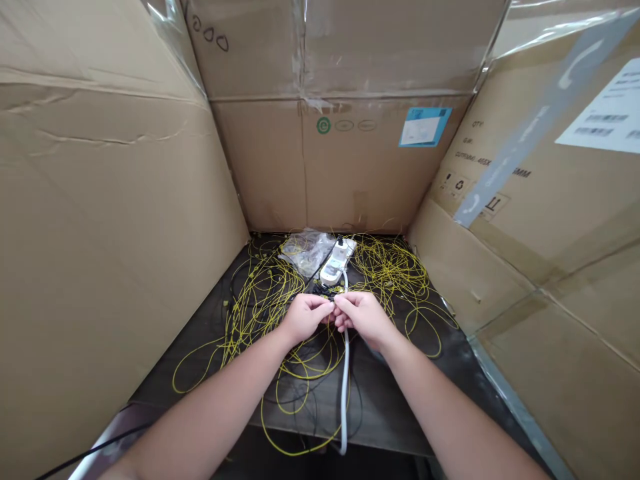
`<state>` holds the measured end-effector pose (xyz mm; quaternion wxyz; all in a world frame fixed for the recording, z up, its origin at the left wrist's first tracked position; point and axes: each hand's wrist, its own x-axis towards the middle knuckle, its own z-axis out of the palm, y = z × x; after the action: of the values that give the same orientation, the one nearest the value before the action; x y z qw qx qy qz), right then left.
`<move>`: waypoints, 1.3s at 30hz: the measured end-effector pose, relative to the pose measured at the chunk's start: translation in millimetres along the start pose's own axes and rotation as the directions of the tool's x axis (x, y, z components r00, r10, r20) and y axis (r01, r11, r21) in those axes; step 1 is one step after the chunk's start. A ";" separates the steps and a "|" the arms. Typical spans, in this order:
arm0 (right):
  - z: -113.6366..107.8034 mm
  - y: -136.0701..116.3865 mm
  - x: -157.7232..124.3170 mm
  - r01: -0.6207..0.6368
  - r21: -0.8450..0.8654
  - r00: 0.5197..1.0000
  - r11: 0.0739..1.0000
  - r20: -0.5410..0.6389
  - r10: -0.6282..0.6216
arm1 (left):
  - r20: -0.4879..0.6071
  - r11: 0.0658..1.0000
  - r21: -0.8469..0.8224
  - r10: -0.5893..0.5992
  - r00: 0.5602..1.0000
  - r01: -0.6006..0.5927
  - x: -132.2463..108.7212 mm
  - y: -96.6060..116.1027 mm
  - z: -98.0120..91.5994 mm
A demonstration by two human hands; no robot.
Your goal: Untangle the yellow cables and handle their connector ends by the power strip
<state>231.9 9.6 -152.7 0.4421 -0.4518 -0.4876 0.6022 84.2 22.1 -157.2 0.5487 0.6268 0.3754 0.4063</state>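
Observation:
My left hand (309,316) and my right hand (361,315) meet over the middle of the dark table, thumbs and forefingers pinched close together. Between the fingertips is something small and dark, too tiny to make out. Just beyond them lies a cluster of small black pieces (325,291). A white power strip (337,261) with a black plug in its far end lies behind that. Its thick white cord (345,387) passes by my right hand and drops over the front edge. Thin yellow wires (255,313) lie in loose loops left of my hands.
Another tangle of yellow wires (395,267) spreads at the back right. A crumpled clear plastic bag (306,251) lies beside the power strip. Tall cardboard boxes stand at the left (110,200), back (345,173) and right (550,220). A yellow loop hangs past the table's (390,427) front edge.

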 end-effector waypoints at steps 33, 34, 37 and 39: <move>-3.8 8.4 7.9 0.451 -0.689 0.821 0.568 0.070 -0.567 | -0.049 0.914 -0.329 -0.269 0.962 0.238 1.2 -8.7 -1.6; -3.9 8.0 7.5 0.447 -0.698 0.824 0.559 0.077 -0.562 | -0.046 0.916 -0.324 -0.265 0.963 0.236 1.1 -8.3 -1.3; -3.7 7.0 5.2 0.450 -0.727 0.821 0.518 0.109 -0.561 | -0.075 0.931 -0.302 -0.239 0.968 0.206 0.9 -6.9 0.7; -3.1 6.9 3.5 0.467 -0.729 0.813 0.500 0.132 -0.567 | -0.110 0.942 -0.281 -0.219 0.969 0.181 0.7 -6.0 2.0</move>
<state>233.6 12.7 -160.3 0.4115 -0.4592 -0.7699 0.1644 86.2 22.6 -163.3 0.6395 0.4750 0.4163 0.4383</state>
